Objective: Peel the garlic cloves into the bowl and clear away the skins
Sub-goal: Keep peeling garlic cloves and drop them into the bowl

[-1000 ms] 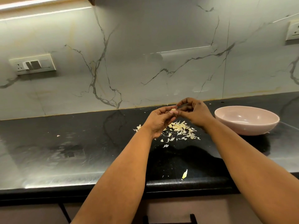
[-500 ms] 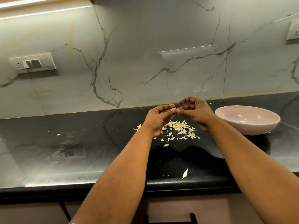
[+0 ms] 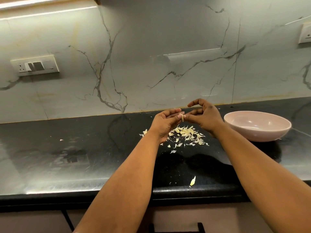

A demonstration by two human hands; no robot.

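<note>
above the skins (image 3: 185, 132), left hand (image 3: 164, 122) and right hand (image 3: 206, 117) both pinch a garlic clove (image 3: 182, 117).

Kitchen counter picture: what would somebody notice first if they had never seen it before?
First, the two hands meeting in the middle, left hand and right hand, pinching a small garlic clove between their fingertips above the black countertop. Right under them lies a pale scatter of garlic skins. Then the pink bowl, standing to the right of the hands.
</note>
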